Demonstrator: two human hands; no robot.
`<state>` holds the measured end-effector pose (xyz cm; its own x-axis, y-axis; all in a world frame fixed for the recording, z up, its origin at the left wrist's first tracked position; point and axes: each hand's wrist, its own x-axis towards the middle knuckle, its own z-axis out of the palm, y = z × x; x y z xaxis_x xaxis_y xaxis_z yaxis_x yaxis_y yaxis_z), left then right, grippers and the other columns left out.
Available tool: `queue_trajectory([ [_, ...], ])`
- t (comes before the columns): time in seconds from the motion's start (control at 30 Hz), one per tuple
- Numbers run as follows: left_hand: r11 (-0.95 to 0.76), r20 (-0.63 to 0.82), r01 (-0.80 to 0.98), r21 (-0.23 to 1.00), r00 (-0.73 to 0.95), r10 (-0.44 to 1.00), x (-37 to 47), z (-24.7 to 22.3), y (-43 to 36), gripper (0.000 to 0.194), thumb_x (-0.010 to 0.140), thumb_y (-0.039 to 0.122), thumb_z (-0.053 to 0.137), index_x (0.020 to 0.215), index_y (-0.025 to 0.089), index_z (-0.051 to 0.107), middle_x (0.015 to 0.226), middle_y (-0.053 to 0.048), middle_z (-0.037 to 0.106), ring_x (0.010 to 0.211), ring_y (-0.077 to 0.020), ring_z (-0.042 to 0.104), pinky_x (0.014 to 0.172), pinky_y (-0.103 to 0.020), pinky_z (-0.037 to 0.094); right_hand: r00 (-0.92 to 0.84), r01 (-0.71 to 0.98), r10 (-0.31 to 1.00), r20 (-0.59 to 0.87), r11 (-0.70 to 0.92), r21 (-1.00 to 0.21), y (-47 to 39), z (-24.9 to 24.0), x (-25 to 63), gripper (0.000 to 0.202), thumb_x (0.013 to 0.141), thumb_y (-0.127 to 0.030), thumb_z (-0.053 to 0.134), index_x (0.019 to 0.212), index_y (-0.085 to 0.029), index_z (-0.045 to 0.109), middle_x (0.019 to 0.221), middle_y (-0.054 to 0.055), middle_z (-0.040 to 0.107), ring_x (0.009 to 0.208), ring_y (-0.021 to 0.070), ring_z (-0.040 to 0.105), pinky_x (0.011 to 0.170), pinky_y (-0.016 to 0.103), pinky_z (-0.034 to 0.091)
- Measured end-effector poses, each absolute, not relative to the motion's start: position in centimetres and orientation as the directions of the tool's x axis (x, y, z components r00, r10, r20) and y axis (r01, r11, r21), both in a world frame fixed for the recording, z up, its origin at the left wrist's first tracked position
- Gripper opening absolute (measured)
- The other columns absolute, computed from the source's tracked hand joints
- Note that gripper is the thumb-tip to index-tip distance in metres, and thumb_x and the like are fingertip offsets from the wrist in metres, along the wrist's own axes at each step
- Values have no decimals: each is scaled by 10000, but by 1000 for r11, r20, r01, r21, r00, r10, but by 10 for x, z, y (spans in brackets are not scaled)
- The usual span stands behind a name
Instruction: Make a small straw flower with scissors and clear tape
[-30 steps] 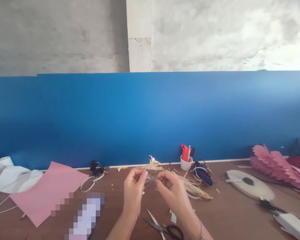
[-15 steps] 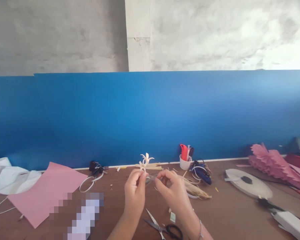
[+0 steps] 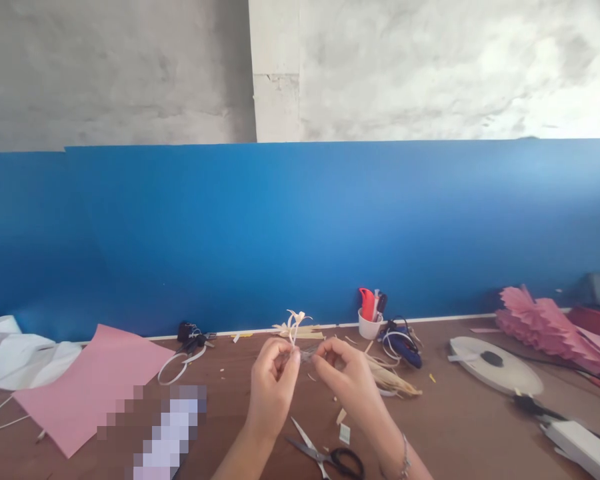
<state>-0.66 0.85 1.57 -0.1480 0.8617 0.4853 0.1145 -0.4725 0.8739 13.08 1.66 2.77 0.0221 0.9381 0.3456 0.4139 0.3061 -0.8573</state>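
Observation:
Between the thumb and fingers of my left hand [image 3: 274,381], a small cream-coloured craft flower [image 3: 296,320] stands upright, its narrow petals curling outward. My right hand [image 3: 351,381] is beside it, thumb and forefinger pinched on thin greyish strands [image 3: 307,357] that run across the gap to the left hand. Whether they are wire or thread I cannot tell. Both hands are raised above the brown table [image 3: 240,423]. Below them lies a pair of scissors [image 3: 325,455] with black handles, blades spread.
Dry straw-like strips [image 3: 395,380] lie right of my hands, near a white cup [image 3: 370,326] of tools. Pink paper [image 3: 97,387] covers the left side. A white oval plate [image 3: 515,370] and a pink pleated piece [image 3: 545,327] are at right. A blue partition [image 3: 300,233] stands behind.
The flower has turned and shifted slightly in my left hand, showing more of its stem. My right hand has moved slightly right, with its fingers still pinched.

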Motion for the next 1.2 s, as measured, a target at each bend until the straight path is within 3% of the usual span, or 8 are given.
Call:
queue_trajectory([
  [0.2, -328, 328, 39, 944, -227, 917, -6, 10, 11, 209, 750, 378, 614, 753, 180, 546, 659, 13, 548, 542, -117, 499, 498, -210, 393, 22, 422, 926, 377, 333, -843, 13, 30, 128, 132, 674, -283, 544, 605, -189, 606, 490, -35, 528, 549, 140, 490, 548, 234, 373],
  [0.53, -429, 467, 196, 882, -242, 850, -9, 17, 8, 196, 775, 346, 584, 674, 181, 616, 662, -13, 611, 631, -156, 543, 580, -230, 428, -9, 403, 916, 401, 370, -837, 10, 33, 131, 132, 691, -284, 551, 634, -186, 619, 529, -27, 539, 579, 143, 504, 566, 237, 385],
  [0.83, -431, 457, 155, 889, -280, 844, -2, 11, 4, 262, 808, 394, 535, 698, 179, 636, 601, -7, 556, 532, -126, 473, 476, -211, 358, -53, 286, 946, 319, 320, -903, 12, 29, 127, 180, 732, -329, 568, 697, -165, 633, 532, -31, 511, 523, 115, 448, 481, 210, 347],
  [1.03, -226, 188, -162, 961, -224, 956, 2, 0, 14, 347, 779, 488, 551, 720, 149, 603, 454, 91, 264, 405, -55, 212, 394, -189, 161, -48, 223, 976, 212, 218, -950, 18, 23, 125, 179, 717, -340, 577, 696, -163, 590, 526, -50, 464, 470, 91, 392, 437, 202, 310],
  [1.2, -98, 50, -341, 935, -148, 988, 0, 7, 14, 340, 713, 471, 631, 796, 143, 598, 540, 76, 381, 407, -19, 187, 396, -173, 94, -19, 289, 973, 232, 227, -930, 20, 21, 126, 164, 712, -328, 562, 689, -168, 587, 539, -34, 506, 520, 121, 463, 491, 222, 359],
])
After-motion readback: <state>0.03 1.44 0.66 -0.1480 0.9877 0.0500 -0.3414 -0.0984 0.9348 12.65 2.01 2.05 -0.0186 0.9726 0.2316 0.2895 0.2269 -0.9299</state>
